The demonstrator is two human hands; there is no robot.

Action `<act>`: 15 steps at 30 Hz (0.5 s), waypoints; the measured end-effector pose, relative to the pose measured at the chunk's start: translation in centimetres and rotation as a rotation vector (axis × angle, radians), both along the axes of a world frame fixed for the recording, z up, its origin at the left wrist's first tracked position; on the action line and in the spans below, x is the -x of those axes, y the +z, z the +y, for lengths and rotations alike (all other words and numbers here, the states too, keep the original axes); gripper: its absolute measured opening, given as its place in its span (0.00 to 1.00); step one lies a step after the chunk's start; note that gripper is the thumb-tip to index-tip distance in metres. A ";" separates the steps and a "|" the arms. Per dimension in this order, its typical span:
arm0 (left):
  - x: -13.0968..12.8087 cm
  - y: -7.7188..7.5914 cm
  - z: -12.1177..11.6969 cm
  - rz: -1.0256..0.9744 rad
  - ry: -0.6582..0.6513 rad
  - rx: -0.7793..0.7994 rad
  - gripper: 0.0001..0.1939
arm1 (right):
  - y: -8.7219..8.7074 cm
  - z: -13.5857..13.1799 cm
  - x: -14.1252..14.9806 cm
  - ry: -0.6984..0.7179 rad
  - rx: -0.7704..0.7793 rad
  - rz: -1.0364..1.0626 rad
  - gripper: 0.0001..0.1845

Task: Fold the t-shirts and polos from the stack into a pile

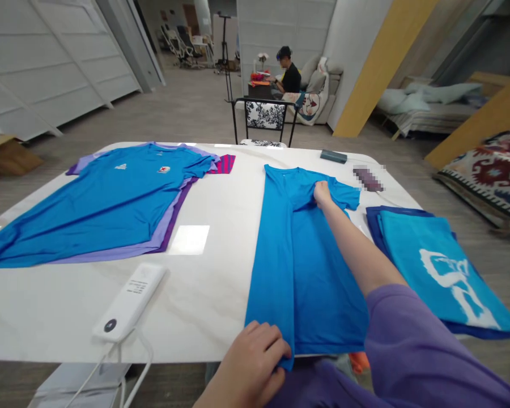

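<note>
In front of me a blue T-shirt (323, 277) lies on the white table, its left side folded inward in a long strip. My left hand (259, 360) is closed on the bottom hem of that folded strip, at the table's near edge. Reaching farther out, my right hand (322, 194) pinches the fabric near the shirt's right sleeve, which sticks out to the right. The far end of the shirt, with the collar, lies towards the back of the table.
Several spread shirts, a blue one (123, 198) on top, lie at left. Folded blue garments (442, 260) sit at right. A white power strip (131, 300) with cables, a dark case (334, 156) and a blurred phone-like object (368, 178) share the table (221, 294). Beyond stand a chair (264, 116) and a seated person (289, 73).
</note>
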State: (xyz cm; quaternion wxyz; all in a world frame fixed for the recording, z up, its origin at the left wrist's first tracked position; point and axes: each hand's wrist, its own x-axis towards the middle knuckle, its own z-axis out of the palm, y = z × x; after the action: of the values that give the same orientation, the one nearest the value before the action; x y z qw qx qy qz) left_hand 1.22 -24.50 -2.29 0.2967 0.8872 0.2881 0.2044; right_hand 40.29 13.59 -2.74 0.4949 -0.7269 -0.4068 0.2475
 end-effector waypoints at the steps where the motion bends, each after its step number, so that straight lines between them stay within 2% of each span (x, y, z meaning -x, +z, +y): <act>1: -0.4 -0.1 -0.1 0.037 -0.017 -0.001 0.18 | -0.1 -0.4 -0.7 -0.023 0.023 -0.010 0.14; 5: -1.4 0.0 -0.7 0.104 -0.041 0.030 0.16 | -0.3 -1.0 -2.0 -0.041 0.081 0.029 0.19; 9: -2.0 1.3 -0.3 0.088 -0.016 0.110 0.13 | -0.4 -1.8 -2.4 -0.004 0.135 0.050 0.25; 12: -2.0 2.1 1.8 0.062 0.103 0.072 0.10 | -0.1 -2.2 -2.4 0.052 0.108 -0.198 0.34; 13: -1.9 2.0 2.8 0.071 0.156 0.021 0.12 | 0.2 -2.0 -2.3 0.081 0.077 -0.331 0.34; 15: -1.5 1.4 4.9 0.116 0.233 -0.113 0.20 | 0.9 -0.7 -1.3 0.177 0.029 -0.548 0.27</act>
State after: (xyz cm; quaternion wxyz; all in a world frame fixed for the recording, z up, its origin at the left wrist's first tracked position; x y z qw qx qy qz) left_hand 2.76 -19.63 -0.93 0.2032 0.8734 0.3939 0.2016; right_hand 41.63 12.85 -1.85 0.3325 -0.7354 -0.5836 0.0899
